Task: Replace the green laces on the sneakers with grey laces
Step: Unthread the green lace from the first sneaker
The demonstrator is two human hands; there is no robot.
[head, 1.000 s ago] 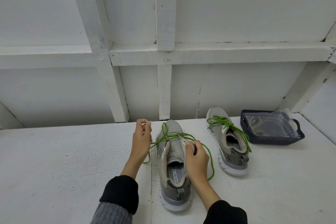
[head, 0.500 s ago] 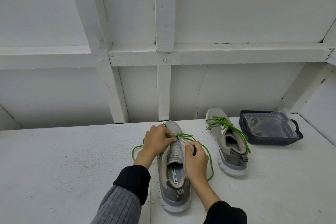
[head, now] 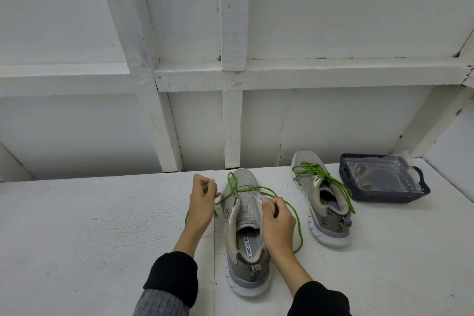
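Head view: sneakers, hands and a basket on a white table (head: pixel 77 238) set against a white panelled wall (head: pixel 320 7).
Near sneaker (head: pixel 245 233): grey, upright on its sole at the table's middle, just in front of the person; long axis runs away from them, toe towards the wall, heel nearest the camera. Printed insole shows through the opening.
Green lace (head: pixel 296 215): mostly pulled loose; it crosses only the eyelets nearest the toe, loops over the toe, and trails on the table on both sides of the shoe.
Left hand (head: pixel 202 200): just left of the shoe's toe end, fingers curled round a stretch of the green lace that runs taut from the front eyelets.
Right hand (head: pixel 278 223): on the shoe's right side, thumb and fingers pinching the pale eyelet edge beside the tongue; whether lace is also in the pinch, I cannot tell.
Far sneaker (head: pixel 320 197): to the right and further back, well apart from the hands, toe towards the wall and angled slightly left; its own green lace (head: pixel 323 177) is threaded, ends draped over the collar.
Basket (head: pixel 384 196): dark blue, just right of the far sneaker, holding a clear plastic bag (head: pixel 379 172); contents look greyish, perhaps laces, but the plastic blurs them.
Sleeves: black cuffs on both wrists, grey ribbed knit below the left one.
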